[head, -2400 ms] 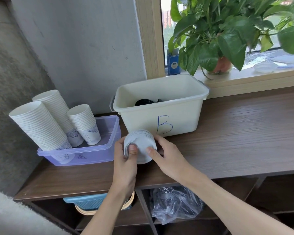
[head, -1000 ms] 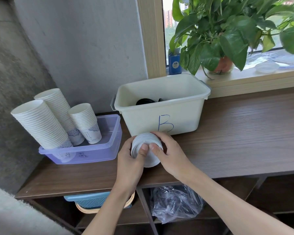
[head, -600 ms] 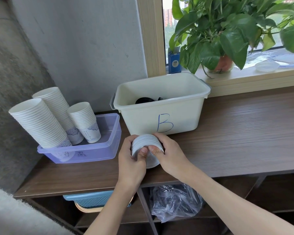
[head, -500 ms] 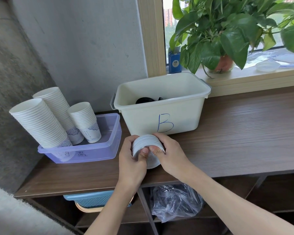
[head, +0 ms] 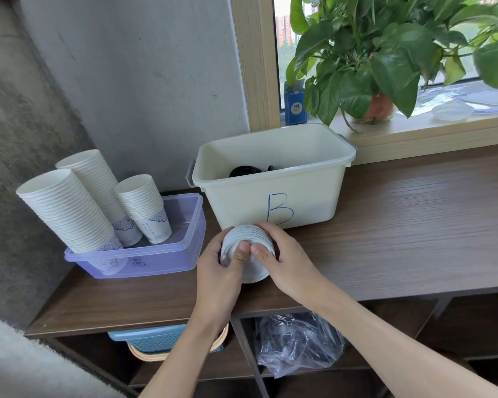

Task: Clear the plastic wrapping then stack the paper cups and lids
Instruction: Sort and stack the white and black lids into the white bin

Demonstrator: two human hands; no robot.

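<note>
Pantry-style corner, wooden counter (head: 414, 225), stacked paper cups (head: 69, 208), potted plant (head: 380, 53) on windowsill (head: 443, 126)

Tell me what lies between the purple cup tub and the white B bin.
Nothing. The head view shows only a narrow strip of bare wooden counter between the purple tub and the white bin marked B.

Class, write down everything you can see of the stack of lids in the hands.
The lid stack is white, apparently thin plastic, its rims nested tightly. It is tipped on its side, one round face toward the camera, over the counter, just before the tub marked B. The left hand and right hand grip it from either side, both thumbs pressing that face.
</note>
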